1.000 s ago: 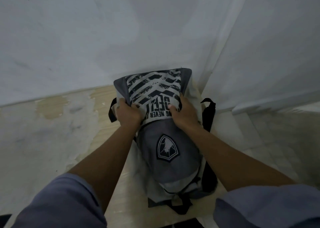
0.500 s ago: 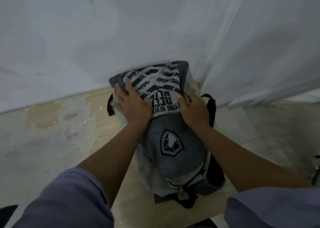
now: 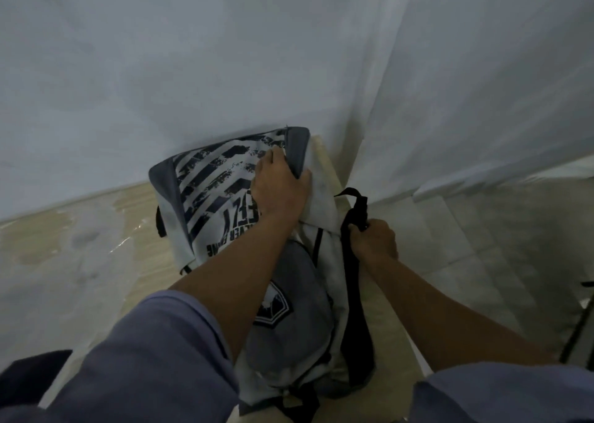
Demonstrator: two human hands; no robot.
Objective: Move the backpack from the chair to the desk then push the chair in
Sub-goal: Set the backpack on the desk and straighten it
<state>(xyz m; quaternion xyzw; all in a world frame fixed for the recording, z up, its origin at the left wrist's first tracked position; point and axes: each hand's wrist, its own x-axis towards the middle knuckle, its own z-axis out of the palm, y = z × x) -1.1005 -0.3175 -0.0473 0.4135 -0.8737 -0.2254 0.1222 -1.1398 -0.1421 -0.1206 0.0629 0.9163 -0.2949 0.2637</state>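
Note:
A grey and white backpack [image 3: 209, 191] with dark stripes and lettering lies on the pale wooden desk [image 3: 128, 262], its far end against the wall. My left hand [image 3: 279, 188] rests on the pack's far right corner, with the fingers curled over the grey edge. My right hand [image 3: 374, 239] is closed around the black shoulder strap [image 3: 352, 281] that runs down the pack's right side. A dark badge on the grey pocket is partly hidden by my left forearm. I cannot make out the chair.
White walls [image 3: 193, 69] meet in a corner just behind the pack. The desk's right edge [image 3: 408, 342] drops to a tiled floor [image 3: 514, 245]. A thin dark bar [image 3: 578, 332] shows at the far right, and a dark shape [image 3: 29, 377] at the bottom left.
My left hand slid across the pack from its left side to the far right corner. My right hand left the top of the pack and took hold of the black strap.

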